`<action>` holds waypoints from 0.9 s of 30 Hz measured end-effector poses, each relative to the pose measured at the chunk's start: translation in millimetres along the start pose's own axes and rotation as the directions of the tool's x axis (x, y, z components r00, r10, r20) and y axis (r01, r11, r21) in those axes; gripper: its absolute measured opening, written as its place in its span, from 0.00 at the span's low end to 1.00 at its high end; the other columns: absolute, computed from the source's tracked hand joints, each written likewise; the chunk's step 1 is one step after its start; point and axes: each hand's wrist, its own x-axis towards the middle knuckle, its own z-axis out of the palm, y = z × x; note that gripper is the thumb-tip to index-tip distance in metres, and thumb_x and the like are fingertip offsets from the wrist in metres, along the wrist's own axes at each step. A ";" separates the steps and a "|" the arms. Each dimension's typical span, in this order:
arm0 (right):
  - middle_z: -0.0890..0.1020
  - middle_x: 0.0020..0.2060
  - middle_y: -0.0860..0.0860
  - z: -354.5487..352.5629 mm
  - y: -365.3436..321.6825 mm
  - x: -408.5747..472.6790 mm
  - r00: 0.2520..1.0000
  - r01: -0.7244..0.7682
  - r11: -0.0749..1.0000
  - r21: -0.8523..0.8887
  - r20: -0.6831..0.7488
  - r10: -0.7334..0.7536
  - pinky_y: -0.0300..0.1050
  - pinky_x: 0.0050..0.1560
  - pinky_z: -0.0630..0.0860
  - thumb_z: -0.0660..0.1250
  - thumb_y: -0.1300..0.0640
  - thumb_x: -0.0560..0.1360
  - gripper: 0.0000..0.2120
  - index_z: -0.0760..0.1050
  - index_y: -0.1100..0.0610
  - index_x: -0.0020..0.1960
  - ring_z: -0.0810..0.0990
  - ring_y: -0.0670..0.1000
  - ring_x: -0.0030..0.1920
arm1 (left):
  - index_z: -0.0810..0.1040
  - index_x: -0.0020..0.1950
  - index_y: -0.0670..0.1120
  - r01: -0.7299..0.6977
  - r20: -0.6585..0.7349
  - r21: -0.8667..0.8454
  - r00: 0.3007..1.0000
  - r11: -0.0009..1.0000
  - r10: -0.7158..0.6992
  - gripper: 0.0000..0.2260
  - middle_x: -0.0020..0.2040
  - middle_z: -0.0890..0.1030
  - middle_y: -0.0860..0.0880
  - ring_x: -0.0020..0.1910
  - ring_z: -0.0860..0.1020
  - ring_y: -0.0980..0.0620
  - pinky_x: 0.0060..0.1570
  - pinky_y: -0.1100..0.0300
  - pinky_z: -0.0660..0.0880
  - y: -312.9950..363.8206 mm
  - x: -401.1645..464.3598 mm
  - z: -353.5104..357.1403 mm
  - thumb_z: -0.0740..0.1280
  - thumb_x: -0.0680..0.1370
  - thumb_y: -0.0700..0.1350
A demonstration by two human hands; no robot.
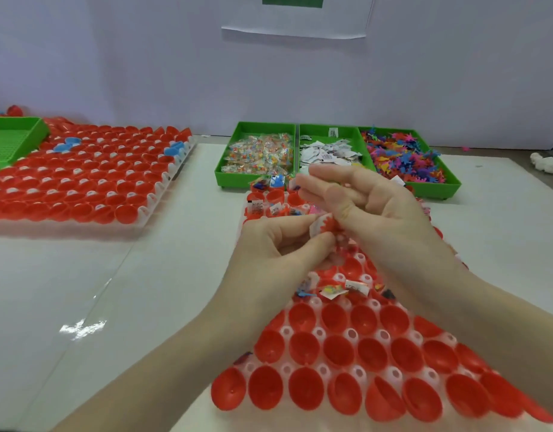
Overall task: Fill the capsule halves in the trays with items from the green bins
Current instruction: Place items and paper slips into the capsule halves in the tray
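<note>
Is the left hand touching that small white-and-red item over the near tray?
Touching: the head view shows left hand thumb and forefinger pinching the white-and-red item.

Your hands are covering the middle of the near tray (347, 381), so you cannot tell what its cups there hold. Your right hand (378, 213) is hiding the front of the middle bin (328, 132). The small item (323, 224) your fingers are pinching is mostly hidden and too blurred to name. The far tray (150, 210) and the left bin (35, 129) are running off the left edge. The near tray's right corner is blurring past the frame.
</note>
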 end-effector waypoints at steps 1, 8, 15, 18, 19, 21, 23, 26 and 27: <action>0.83 0.47 0.42 -1.2 0.8 -5.1 0.998 0.015 0.996 -0.089 0.054 -0.010 0.30 0.46 0.76 0.63 0.59 0.74 0.10 0.77 0.51 0.53 0.81 0.38 0.49 | 0.83 0.43 0.46 -0.005 0.010 0.051 1.000 0.999 0.004 0.09 0.35 0.84 0.50 0.34 0.81 0.60 0.36 0.71 0.76 -0.2 -3.0 -6.2 0.66 0.74 0.34; 0.81 0.38 0.33 0.0 19.6 -32.4 0.980 0.143 0.862 -0.486 0.192 -0.053 0.26 0.45 0.74 0.73 0.64 0.67 0.17 0.81 0.48 0.52 0.81 0.34 0.43 | 0.76 0.52 0.58 0.064 0.021 0.336 0.997 0.940 -0.076 0.18 0.36 0.84 0.58 0.40 0.80 0.67 0.41 0.76 0.72 -8.8 -25.8 -35.7 0.70 0.71 0.36; 0.78 0.26 0.37 8.7 28.3 -36.7 0.945 0.137 0.751 -0.646 0.312 0.096 0.27 0.31 0.70 0.72 0.63 0.68 0.09 0.85 0.51 0.44 0.78 0.38 0.29 | 0.78 0.50 0.63 0.059 0.054 0.622 0.992 0.781 -0.118 0.17 0.48 0.79 0.70 0.51 0.75 0.72 0.48 0.79 0.68 -19.5 -42.4 -60.8 0.76 0.65 0.49; 0.76 0.29 0.35 15.1 31.3 -35.9 0.917 0.152 0.697 -0.700 0.364 0.166 0.25 0.32 0.69 0.71 0.60 0.70 0.08 0.84 0.51 0.46 0.77 0.35 0.33 | 0.78 0.44 0.63 0.037 0.052 0.733 0.993 0.679 -0.110 0.16 0.48 0.76 0.71 0.52 0.72 0.69 0.46 0.78 0.65 -21.0 -45.8 -75.1 0.77 0.60 0.62; 0.75 0.29 0.34 17.0 32.0 -35.1 0.912 0.165 0.683 -0.712 0.373 0.169 0.24 0.33 0.69 0.71 0.60 0.70 0.08 0.84 0.51 0.46 0.76 0.33 0.35 | 0.77 0.42 0.63 0.015 0.084 0.774 0.989 0.634 -0.125 0.17 0.47 0.76 0.69 0.52 0.70 0.69 0.46 0.77 0.63 -22.8 -47.3 -77.8 0.74 0.57 0.67; 0.74 0.30 0.34 18.7 32.9 -32.3 0.910 0.179 0.655 -0.734 0.377 0.174 0.23 0.35 0.69 0.71 0.59 0.70 0.07 0.84 0.51 0.47 0.75 0.32 0.35 | 0.75 0.39 0.66 -0.041 0.139 0.843 0.980 0.537 -0.145 0.17 0.42 0.76 0.63 0.52 0.68 0.67 0.48 0.73 0.63 -27.7 -50.1 -79.4 0.63 0.55 0.71; 0.73 0.29 0.34 19.7 32.1 -30.6 0.901 0.189 0.639 -0.746 0.391 0.189 0.23 0.37 0.70 0.72 0.57 0.70 0.06 0.84 0.51 0.46 0.75 0.33 0.35 | 0.74 0.38 0.67 -0.090 0.173 0.863 0.977 0.497 -0.124 0.16 0.40 0.73 0.64 0.50 0.68 0.65 0.48 0.68 0.65 -31.5 -52.3 -77.6 0.59 0.57 0.71; 0.73 0.29 0.36 19.8 31.7 -28.7 0.892 0.196 0.625 -0.755 0.402 0.206 0.25 0.38 0.72 0.72 0.54 0.70 0.05 0.83 0.51 0.46 0.76 0.37 0.33 | 0.80 0.41 0.59 -0.198 0.222 0.883 0.975 0.426 -0.008 0.17 0.39 0.75 0.62 0.44 0.69 0.62 0.43 0.61 0.69 -33.9 -55.5 -74.2 0.60 0.64 0.67; 0.74 0.29 0.37 19.5 31.7 -28.3 0.897 0.187 0.632 -0.752 0.393 0.204 0.26 0.37 0.72 0.72 0.54 0.70 0.05 0.83 0.52 0.46 0.76 0.38 0.33 | 0.81 0.42 0.57 -0.222 0.232 0.890 0.972 0.397 0.023 0.17 0.40 0.76 0.61 0.44 0.70 0.61 0.42 0.61 0.69 -33.7 -56.6 -73.2 0.61 0.66 0.65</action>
